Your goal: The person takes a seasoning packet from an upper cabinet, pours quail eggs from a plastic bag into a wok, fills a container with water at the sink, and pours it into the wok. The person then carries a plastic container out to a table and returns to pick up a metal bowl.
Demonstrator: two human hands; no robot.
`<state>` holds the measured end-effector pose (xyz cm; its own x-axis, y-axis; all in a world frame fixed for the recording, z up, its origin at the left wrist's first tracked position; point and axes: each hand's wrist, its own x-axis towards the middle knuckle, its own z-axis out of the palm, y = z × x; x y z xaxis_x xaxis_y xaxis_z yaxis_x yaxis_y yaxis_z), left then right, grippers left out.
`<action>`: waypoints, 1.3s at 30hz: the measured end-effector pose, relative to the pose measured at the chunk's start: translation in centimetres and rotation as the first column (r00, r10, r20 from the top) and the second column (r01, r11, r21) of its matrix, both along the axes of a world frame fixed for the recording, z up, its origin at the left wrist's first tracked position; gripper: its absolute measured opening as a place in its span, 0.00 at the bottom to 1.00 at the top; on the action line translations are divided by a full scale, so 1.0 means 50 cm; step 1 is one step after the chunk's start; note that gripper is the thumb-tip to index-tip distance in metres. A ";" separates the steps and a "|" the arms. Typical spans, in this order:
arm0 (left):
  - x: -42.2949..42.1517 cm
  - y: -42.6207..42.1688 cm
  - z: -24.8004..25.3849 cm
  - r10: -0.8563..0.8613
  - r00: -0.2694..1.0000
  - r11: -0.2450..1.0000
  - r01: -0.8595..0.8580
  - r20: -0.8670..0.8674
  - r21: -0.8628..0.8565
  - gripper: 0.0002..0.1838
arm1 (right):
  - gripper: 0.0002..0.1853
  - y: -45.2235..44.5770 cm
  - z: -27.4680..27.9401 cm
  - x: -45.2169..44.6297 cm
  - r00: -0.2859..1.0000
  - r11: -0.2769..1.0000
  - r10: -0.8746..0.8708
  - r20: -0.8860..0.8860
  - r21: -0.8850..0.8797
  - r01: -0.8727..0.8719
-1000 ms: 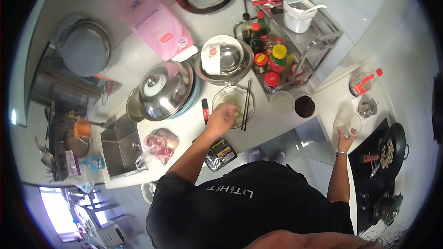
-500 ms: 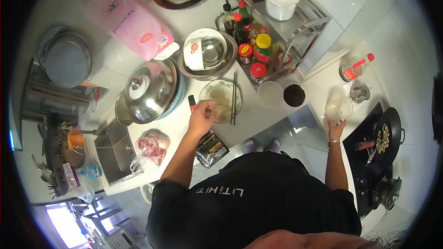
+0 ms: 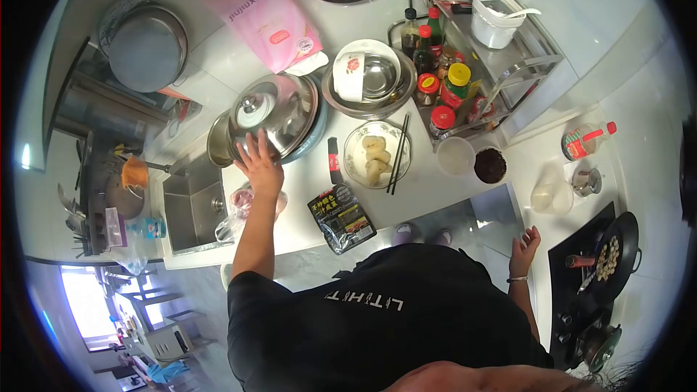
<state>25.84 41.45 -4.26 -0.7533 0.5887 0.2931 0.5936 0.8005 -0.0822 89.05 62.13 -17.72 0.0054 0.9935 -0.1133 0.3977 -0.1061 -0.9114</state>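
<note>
My left hand (image 3: 260, 168) is empty with its fingers spread, at the front edge of the shiny domed lid (image 3: 272, 117). Below and partly behind that wrist lies a plastic bag of raw meat (image 3: 242, 202). A patterned bowl (image 3: 353, 167) holds several pale, lumpy pieces, and dark chopsticks (image 3: 398, 154) rest across its right side. Near the counter edge is a black food packet (image 3: 341, 219). My right hand (image 3: 524, 247), fingers apart and slightly bent, holds nothing. It is below the translucent container (image 3: 551, 196), not touching it.
Nested bowls (image 3: 370, 76) and sauce bottles (image 3: 425, 51) stand at the back, beside a metal rack (image 3: 501, 65). The sink (image 3: 194, 207) is at the left. At the right, a wok (image 3: 617, 254) with small pieces sits on the black stove (image 3: 570, 297). A red-capped bottle (image 3: 581, 141) is behind it.
My left hand has moved left from the patterned bowl to the domed lid, its fingers spreading. My right hand has let go of the translucent container and drawn back towards my body.
</note>
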 end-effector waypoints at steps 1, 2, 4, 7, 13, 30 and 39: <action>-0.018 -0.010 -0.012 -0.012 1.000 1.000 0.012 -0.025 0.012 0.55 | 0.36 0.003 0.009 -0.014 0.999 0.999 0.037 -0.009 0.011 -0.036; -0.017 -0.012 0.000 -0.018 1.000 1.000 0.018 -0.004 0.000 0.53 | 0.36 0.009 0.018 -0.028 0.997 0.997 0.074 -0.017 0.023 -0.073; -0.019 -0.015 0.019 -0.104 0.988 0.992 0.094 0.113 0.086 0.53 | 0.35 0.015 0.037 -0.055 0.991 0.990 0.136 -0.021 0.052 -0.134; -0.042 -0.008 0.050 -0.215 0.969 0.961 0.187 0.125 0.202 0.47 | 0.34 0.014 0.072 -0.091 0.980 0.976 0.201 -0.007 0.084 -0.199; -0.221 0.097 0.149 0.012 0.982 0.976 -0.053 0.189 0.210 0.40 | 0.31 0.001 0.070 -0.108 0.959 0.956 0.282 0.005 0.083 -0.282; -0.348 -0.022 0.169 -0.043 0.984 0.952 -0.012 0.172 0.306 0.30 | 0.25 -0.003 0.184 -0.130 0.900 0.878 0.434 -0.041 0.244 -0.413; -0.287 -0.226 0.210 0.104 0.970 0.932 -0.172 0.220 0.319 0.30 | 0.15 -0.044 0.214 -0.467 0.494 0.481 0.867 -0.065 0.374 -0.793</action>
